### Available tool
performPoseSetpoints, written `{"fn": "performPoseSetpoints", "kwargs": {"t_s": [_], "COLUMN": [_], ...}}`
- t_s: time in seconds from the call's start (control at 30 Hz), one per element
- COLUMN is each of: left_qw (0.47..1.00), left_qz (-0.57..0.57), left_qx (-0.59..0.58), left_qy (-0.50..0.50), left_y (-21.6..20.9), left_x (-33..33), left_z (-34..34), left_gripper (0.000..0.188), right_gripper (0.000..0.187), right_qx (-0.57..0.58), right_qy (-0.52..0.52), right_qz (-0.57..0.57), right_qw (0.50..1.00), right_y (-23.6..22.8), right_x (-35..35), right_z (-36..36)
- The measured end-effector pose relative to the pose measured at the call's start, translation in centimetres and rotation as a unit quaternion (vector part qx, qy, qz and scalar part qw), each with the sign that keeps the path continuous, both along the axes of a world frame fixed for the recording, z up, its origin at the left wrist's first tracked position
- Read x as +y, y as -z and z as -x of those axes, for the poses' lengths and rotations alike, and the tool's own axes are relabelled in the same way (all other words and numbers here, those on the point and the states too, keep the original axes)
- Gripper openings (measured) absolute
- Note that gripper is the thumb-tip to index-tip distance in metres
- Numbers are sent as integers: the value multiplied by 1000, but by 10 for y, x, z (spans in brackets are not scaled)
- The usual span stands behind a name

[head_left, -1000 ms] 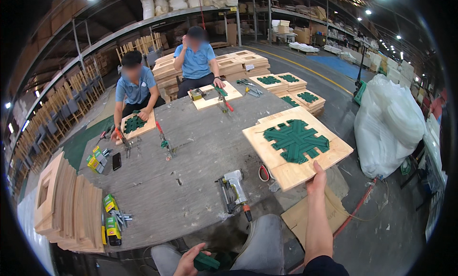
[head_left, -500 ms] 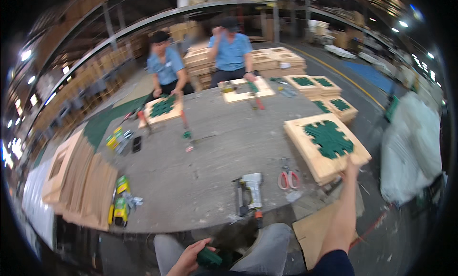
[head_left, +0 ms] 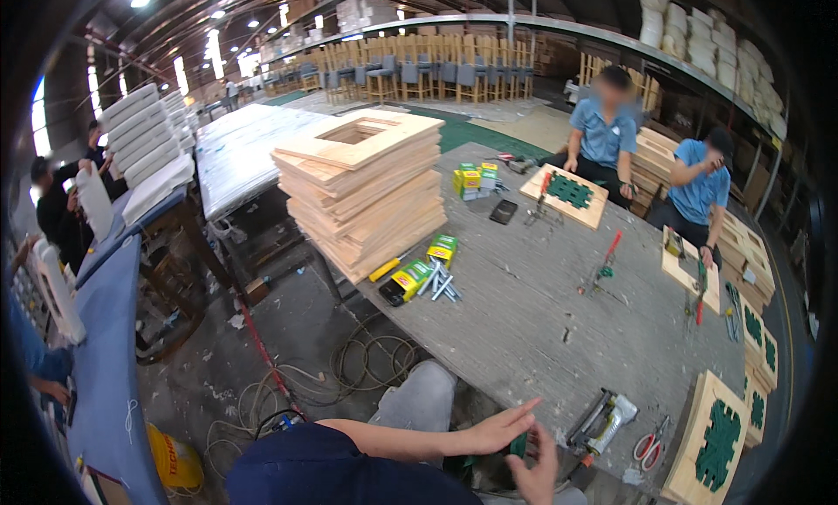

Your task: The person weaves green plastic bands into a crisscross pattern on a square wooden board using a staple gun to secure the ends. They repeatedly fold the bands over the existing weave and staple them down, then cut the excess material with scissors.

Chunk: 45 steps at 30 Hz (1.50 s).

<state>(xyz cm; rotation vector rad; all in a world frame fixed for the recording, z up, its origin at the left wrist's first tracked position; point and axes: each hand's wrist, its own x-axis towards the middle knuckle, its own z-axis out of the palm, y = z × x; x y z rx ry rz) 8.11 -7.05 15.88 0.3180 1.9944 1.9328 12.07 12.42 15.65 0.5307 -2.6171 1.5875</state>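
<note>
My left hand (head_left: 499, 430) is low in the view, fingers stretched out and no firm grip showing. My right hand (head_left: 536, 467) comes up close beside it, with fingers curved around a dark green piece (head_left: 518, 445) that looks like webbing. The hands partly cover this piece. Right of them on the grey table lies a nail or staple gun (head_left: 604, 425), then red-handled scissors (head_left: 649, 451). At the table's right edge sits a wooden frame (head_left: 686, 470) with woven green webbing (head_left: 721, 444) across its middle.
A tall stack of wooden frames (head_left: 367, 199) stands at the table's left edge. Beside it are yellow-green boxes (head_left: 408, 281), loose metal staple strips (head_left: 443, 282) and a phone (head_left: 504, 212). Two co-workers (head_left: 604, 125) sit across with frames. Hoses (head_left: 375, 361) coil on the floor.
The view has swung left, bringing the frame stack and blue bench into sight. My right hand has left the webbed frame and come to my left hand at the green piece.
</note>
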Motion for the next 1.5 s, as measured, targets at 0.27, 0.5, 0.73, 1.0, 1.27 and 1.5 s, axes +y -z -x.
{"fn": "performPoseSetpoints", "kwargs": {"t_s": [0.27, 0.5, 0.73, 1.0, 1.27, 1.5], "left_qw": [985, 767, 593, 645, 664, 600], "left_qz": [125, 413, 700, 691, 689, 748], "left_qx": [102, 457, 147, 86, 149, 201], "left_qy": [-65, -181, -369, -316, -250, -200], "left_y": [-9, -166, -284, -263, -256, -264], "left_x": [-84, -265, -426, -448, -397, -357], "left_z": [18, 139, 255, 289, 200, 95], "left_gripper": [67, 66, 93, 87, 84, 73], "right_gripper": [34, 30, 36, 36, 35, 41], "right_qx": [65, 61, 228, 237, 247, 240], "right_qy": [-104, 56, 105, 165, 177, 150], "right_qz": [-45, -142, -236, -289, -288, -273], "right_qw": [991, 986, 939, 913, 908, 919], "right_y": [-11, 7, 61, 62, 68, 76], "right_x": [-72, -84, -98, -91, -83, -82], "right_z": [52, 91, 105, 105, 107, 104]}}
